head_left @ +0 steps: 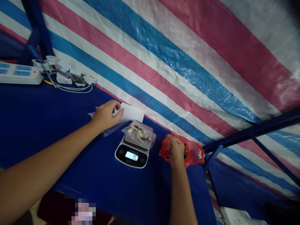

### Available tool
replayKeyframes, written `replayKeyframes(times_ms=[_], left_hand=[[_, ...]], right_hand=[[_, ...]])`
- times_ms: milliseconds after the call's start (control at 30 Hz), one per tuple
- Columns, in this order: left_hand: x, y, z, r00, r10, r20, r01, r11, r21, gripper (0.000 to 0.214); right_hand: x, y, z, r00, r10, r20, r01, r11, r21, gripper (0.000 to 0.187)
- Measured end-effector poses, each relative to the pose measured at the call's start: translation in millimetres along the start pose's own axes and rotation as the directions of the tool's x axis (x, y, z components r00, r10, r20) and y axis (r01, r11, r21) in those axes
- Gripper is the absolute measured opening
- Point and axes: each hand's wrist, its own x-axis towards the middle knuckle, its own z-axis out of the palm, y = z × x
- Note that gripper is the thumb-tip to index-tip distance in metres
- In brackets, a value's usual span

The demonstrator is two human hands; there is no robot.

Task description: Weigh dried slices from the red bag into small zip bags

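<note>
A small digital scale [131,155] stands on the blue table [47,118], its display lit. On its platform lies a clear plastic bag [140,134] with pale brown and white pieces inside. My left hand [106,115] rests just left of the scale, fingers curled onto a white paper slip [132,113] and clear plastic bags [110,128]. To the right of the scale my right hand [175,151] is closed on the mouth of a red plastic bag [193,153]; the bag's contents are hidden.
A white power strip [18,73] and several white adapters with cables [67,78] lie at the table's far left. A striped pink, blue and white tarp [187,62] hangs behind. A blue metal frame [253,131] runs along the right, beyond the table's edge.
</note>
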Motion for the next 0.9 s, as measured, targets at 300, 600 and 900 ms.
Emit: replayKeyframes(times_ms=[300,600,900], left_hand=[[-2,0,8.1,0.998,-0.047,-0.035,0.045,0.996,-0.072,0.059],[-5,-1,16.9,0.998,0.058,-0.037,-0.06,0.997,-0.039,0.057],[-4,4,6.5,1.0,0.021,0.009,-0.02,0.999,-0.046,0.041]], right_hand=[[-3,-7,8,0.983,0.132,-0.125,-0.107,0.977,0.184,0.052],[2,7,5,0.997,0.05,0.051,-0.047,0.997,-0.057,0.057],[-11,-8,14,0.97,0.089,0.225,-0.067,0.992,-0.104,0.057]])
